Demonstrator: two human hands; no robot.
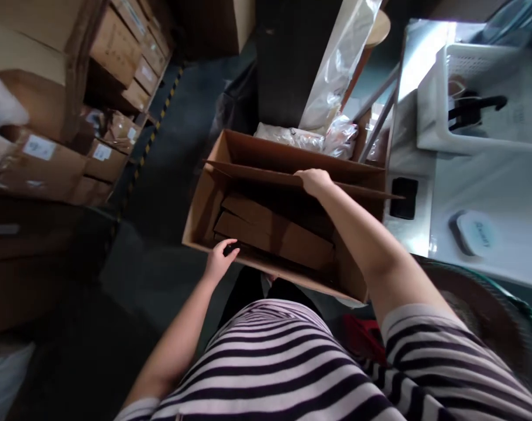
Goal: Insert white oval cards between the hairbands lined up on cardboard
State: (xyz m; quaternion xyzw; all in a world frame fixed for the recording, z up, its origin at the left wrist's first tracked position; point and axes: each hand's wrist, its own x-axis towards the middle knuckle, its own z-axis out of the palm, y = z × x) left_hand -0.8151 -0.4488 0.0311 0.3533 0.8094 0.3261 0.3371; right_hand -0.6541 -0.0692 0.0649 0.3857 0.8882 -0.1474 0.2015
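Nearest, the left hand (219, 257) curls its fingers over the near rim of the open cardboard box (204, 204), which sits low in front of the person's striped top; I cannot tell whether it grips a dark item at that edge. Further in, flat brown cartons (274, 231) lie stacked inside the box, and the right hand (313, 180) rests palm-down, fingers bent over the top edge of an upright cardboard divider (257, 171) crossing the box's far part. Beyond lie clear plastic bags (292, 137), stacked boxes (50, 158) on shelves at left, and a white basket (432, 105) on the table (503, 187) at right.
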